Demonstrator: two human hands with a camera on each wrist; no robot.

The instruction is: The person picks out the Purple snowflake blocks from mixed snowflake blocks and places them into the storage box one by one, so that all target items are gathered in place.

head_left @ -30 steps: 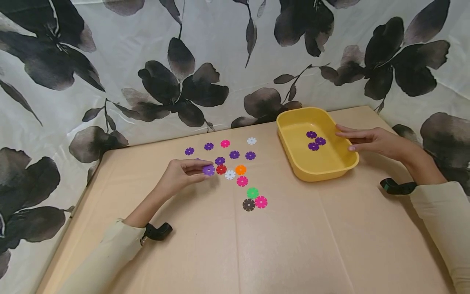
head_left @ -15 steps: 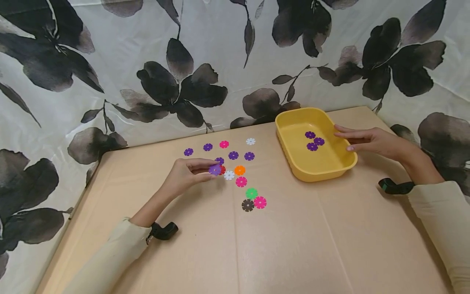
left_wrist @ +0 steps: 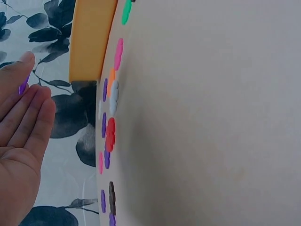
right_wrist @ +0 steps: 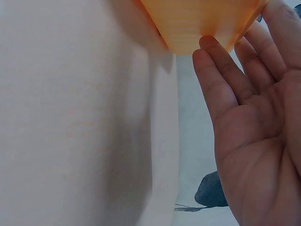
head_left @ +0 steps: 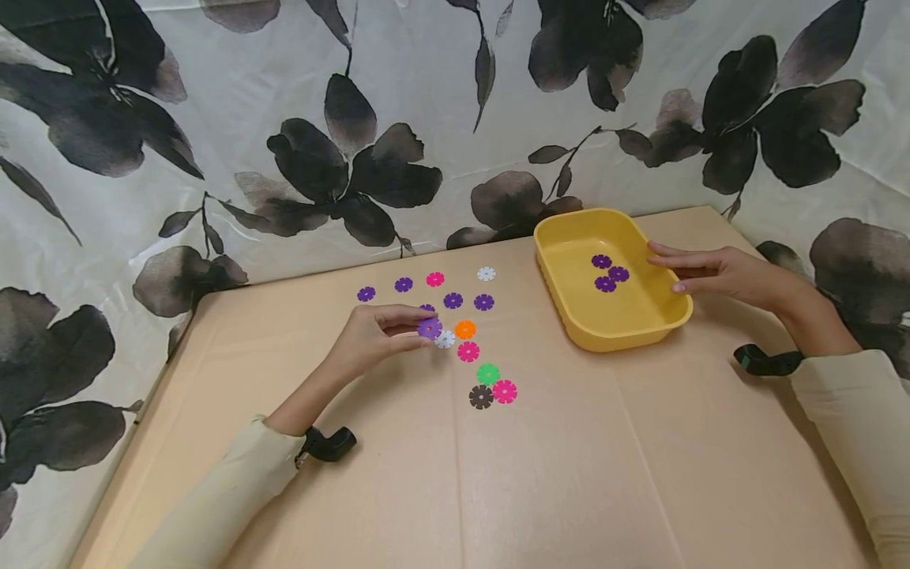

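**Purple disc [head_left: 430, 329] held aloft**

It hung over scattered discs [head_left: 468, 352], clamped in the left grip [head_left: 375, 336]. The right grip [head_left: 732, 276] lay straight-fingered against the yellow tray [head_left: 607, 316], where three purple discs [head_left: 606, 284] rested. This looked like the transfer step; the next move probably called for crossing the desk [head_left: 554, 474] and releasing.
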